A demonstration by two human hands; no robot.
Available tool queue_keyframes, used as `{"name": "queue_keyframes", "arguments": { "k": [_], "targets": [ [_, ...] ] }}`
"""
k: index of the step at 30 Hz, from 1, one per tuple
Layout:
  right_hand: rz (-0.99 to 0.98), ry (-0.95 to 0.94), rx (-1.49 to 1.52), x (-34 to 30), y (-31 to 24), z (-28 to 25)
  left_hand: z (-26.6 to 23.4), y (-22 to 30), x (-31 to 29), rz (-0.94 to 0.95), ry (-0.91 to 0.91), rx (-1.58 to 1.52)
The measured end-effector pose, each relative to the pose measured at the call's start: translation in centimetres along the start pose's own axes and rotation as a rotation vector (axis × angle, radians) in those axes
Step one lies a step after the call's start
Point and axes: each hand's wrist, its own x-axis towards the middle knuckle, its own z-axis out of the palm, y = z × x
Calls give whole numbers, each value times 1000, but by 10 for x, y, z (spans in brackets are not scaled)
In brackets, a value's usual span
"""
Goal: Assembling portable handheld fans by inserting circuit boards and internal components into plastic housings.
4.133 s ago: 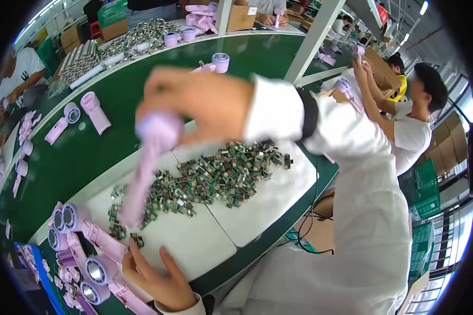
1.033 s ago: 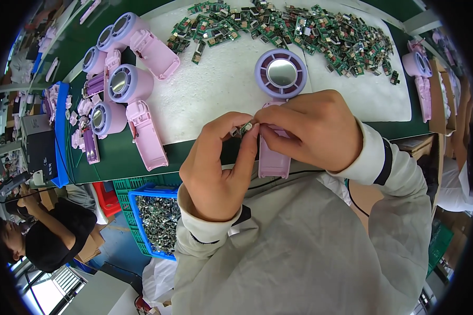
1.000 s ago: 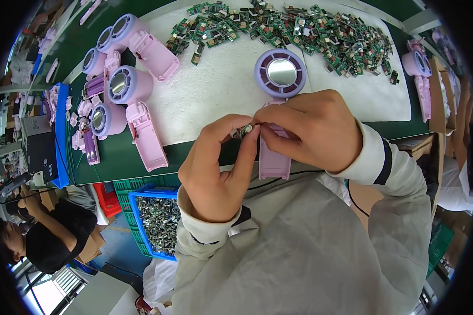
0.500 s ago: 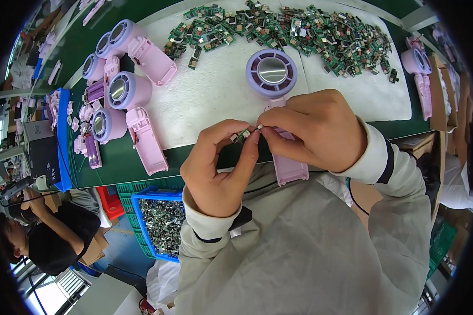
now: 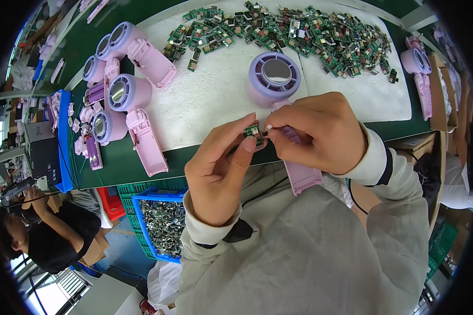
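In my left hand (image 5: 218,170) a small green circuit board (image 5: 252,131) is pinched between thumb and fingers, its component side showing. My right hand (image 5: 320,131) meets it from the right, thumb and forefinger closed on a tiny white connector (image 5: 269,126) close to the board's edge. Under that hand lies a handheld fan with a round lilac head (image 5: 275,79) and an opened pink handle (image 5: 304,177). The middle of the handle is hidden by my right hand, and any wire on the connector is too small to make out.
A heap of circuit boards (image 5: 299,34) covers the far part of the white foam sheet (image 5: 189,113). Several lilac fans (image 5: 129,92) with pink handles stand at left. A blue crate (image 5: 160,226) of small parts sits below the table edge. A co-worker (image 5: 52,231) is at far left.
Both hands have shifted slightly right. The circuit board has turned to show more of its face, and my left forefinger has straightened. The fan's handle has swung a little right.
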Motion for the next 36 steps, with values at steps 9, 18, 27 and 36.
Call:
{"name": "queue_keyframes", "arguments": {
  "k": [9,18,27,36],
  "targets": [
    [-22,-47,33,3,-1,-7,1,-1,-5,43,-20,56],
    [303,-111,331,-8,-5,-19,-6,-16,1,12,-150,-280],
    [514,-71,607,-15,-6,-15,-5,-26,2,48,-188,-287],
    [591,-45,514,-15,-9,-16,6,-29,5,162,-80,-132]
  ]
}}
